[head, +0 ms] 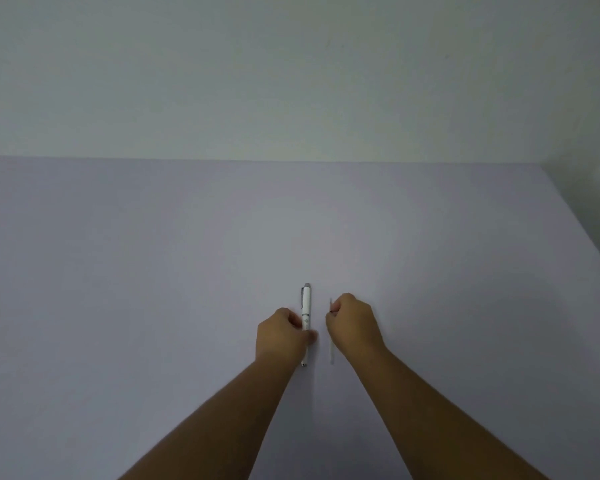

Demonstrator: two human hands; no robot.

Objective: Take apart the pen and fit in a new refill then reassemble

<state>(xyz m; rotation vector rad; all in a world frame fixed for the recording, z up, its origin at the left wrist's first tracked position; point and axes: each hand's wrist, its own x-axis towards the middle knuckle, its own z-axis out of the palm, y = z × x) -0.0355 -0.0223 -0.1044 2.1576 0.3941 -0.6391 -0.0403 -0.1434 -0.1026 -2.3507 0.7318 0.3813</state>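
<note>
A white pen (306, 311) with a grey clip and grey cap end lies lengthwise on the pale lilac table (153, 271), its tip pointing toward me. My left hand (284, 336) grips the pen's middle between thumb and fingers. To its right lies a thin pale refill (332, 355), parallel to the pen. My right hand (352, 323) is closed over the refill, whose ends stick out above and below the fist.
The table's far edge meets a plain pale wall (291, 81). At the right the tabletop ends near a white corner (596, 181). Both my forearms reach in from the bottom of the view.
</note>
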